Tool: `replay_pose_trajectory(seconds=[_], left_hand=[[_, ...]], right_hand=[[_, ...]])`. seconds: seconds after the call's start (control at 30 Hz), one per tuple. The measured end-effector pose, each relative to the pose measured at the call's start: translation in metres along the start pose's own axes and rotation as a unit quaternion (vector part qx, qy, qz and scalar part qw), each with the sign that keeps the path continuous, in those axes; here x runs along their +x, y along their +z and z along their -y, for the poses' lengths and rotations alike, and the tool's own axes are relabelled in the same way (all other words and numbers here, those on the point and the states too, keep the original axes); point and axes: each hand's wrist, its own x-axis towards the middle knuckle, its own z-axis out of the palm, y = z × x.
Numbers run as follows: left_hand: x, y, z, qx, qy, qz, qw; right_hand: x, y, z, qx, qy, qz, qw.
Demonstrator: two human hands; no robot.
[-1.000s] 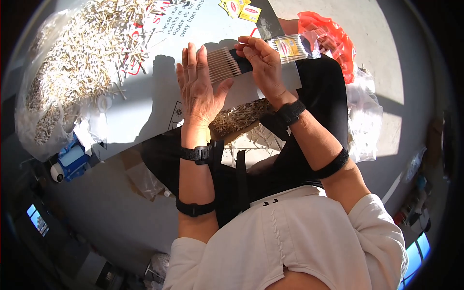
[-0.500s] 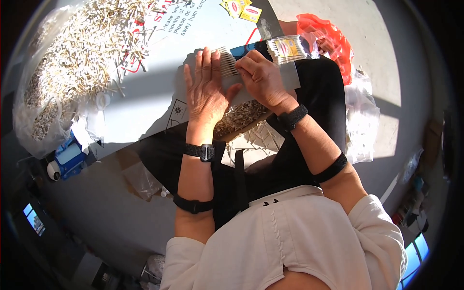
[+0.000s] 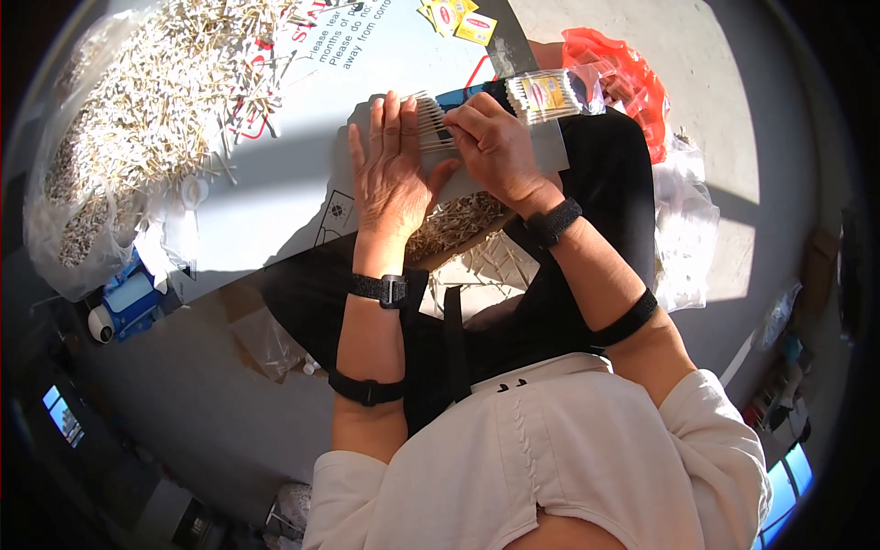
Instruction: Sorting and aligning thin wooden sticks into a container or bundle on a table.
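Observation:
My left hand [image 3: 392,174] lies flat on the light board [image 3: 275,170], fingers stretched out. Along its index finger and thumb is a row of cotton swabs [image 3: 430,121], laid side by side. My right hand [image 3: 498,145] is closed at the right ends of that row, its fingertips pressed together. Whatever it pinches is hidden by the fingers. Just beyond the right hand, a clear packet of cotton swabs [image 3: 543,95] with a yellow card inside rests near the board's right edge. A blue and black item [image 3: 467,93] shows partly behind the right knuckles.
A big heap of loose cotton swabs [image 3: 174,96] spills from a clear bag on the left. Small yellow cards [image 3: 475,27] lie at the far edge. More swabs [image 3: 456,220] fill a container below the board. A red plastic bag [image 3: 623,78] stands to the right.
My right hand has edged slightly left along the swab row. The left hand stays in place.

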Motion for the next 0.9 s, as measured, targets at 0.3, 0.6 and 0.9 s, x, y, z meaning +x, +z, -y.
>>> replay_pose_trajectory(seconds=[0.3, 0.6, 0.9], left_hand=[[0.0, 0.0, 0.001, 0.0, 0.004, -0.006, 1.0], [-0.001, 0.002, 0.002, 0.009, 0.008, -0.005, 1.0], [0.0, 0.002, 0.002, 0.004, 0.011, -0.011, 1.0]], right_hand=[[0.001, -0.003, 0.004, -0.032, 0.002, 0.052, 0.998], [0.013, 0.003, -0.001, -0.01, 0.001, -0.008, 1.0], [0.014, 0.006, -0.002, -0.017, 0.018, -0.002, 1.0]])
